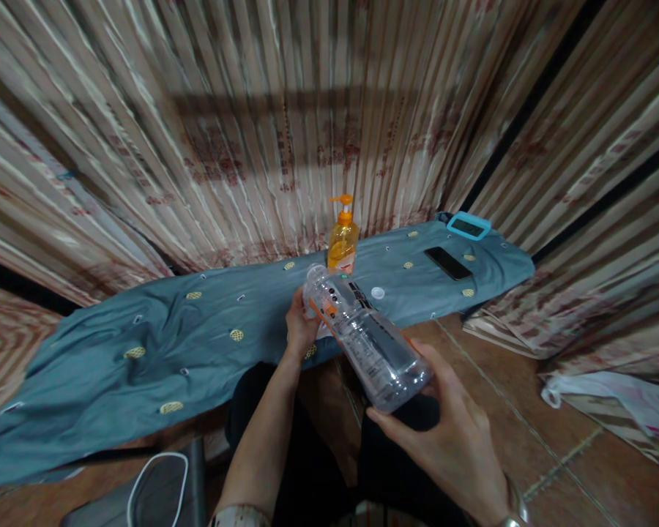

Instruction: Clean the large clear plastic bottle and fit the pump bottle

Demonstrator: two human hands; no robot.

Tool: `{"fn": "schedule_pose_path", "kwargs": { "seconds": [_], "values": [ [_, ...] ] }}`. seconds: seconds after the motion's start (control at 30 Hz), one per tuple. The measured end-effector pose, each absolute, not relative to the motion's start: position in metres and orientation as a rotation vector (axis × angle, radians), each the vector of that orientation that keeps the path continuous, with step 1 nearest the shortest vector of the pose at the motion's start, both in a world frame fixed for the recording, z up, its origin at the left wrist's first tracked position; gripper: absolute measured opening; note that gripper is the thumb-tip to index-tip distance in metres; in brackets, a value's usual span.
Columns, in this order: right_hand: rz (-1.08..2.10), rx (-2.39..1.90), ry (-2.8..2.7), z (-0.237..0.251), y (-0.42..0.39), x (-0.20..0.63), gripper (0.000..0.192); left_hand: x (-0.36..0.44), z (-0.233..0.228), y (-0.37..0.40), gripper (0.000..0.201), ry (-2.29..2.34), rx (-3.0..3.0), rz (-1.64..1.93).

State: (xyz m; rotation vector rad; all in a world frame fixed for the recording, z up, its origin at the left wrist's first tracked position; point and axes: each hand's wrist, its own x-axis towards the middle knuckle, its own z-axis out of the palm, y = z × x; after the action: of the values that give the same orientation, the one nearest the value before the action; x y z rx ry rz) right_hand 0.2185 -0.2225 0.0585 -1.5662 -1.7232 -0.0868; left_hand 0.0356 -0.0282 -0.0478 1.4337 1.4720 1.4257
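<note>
A clear, empty-looking plastic bottle (370, 348) with orange and black print lies tilted between my hands, its neck up and to the left. My left hand (301, 326) is closed at the neck end, with most of its fingers hidden behind the bottle. Thumb and fingers of my right hand (444, 424) grip the base from either side. Just beyond the neck stands an orange pump bottle (343, 245) of yellow liquid. A small white bottle cap (378, 293) lies on the cloth to the right of it.
A blue-grey patterned cloth (159, 366) covers the long narrow surface. A dark phone (448, 263) and a light-blue digital clock (468, 226) rest at its right end. Striped curtains (307, 110) hang behind. A grey object with a white loop (159, 490) sits at lower left.
</note>
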Motion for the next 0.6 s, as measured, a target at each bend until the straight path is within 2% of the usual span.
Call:
{"fn": "schedule_pose_path", "kwargs": {
  "seconds": [0.6],
  "values": [
    [-0.130,-1.563,-1.735,0.0595,-0.2218,0.2175,0.065,0.0365,-0.0514,-0.0254,0.059,1.460,1.407,1.437]
  ]
}}
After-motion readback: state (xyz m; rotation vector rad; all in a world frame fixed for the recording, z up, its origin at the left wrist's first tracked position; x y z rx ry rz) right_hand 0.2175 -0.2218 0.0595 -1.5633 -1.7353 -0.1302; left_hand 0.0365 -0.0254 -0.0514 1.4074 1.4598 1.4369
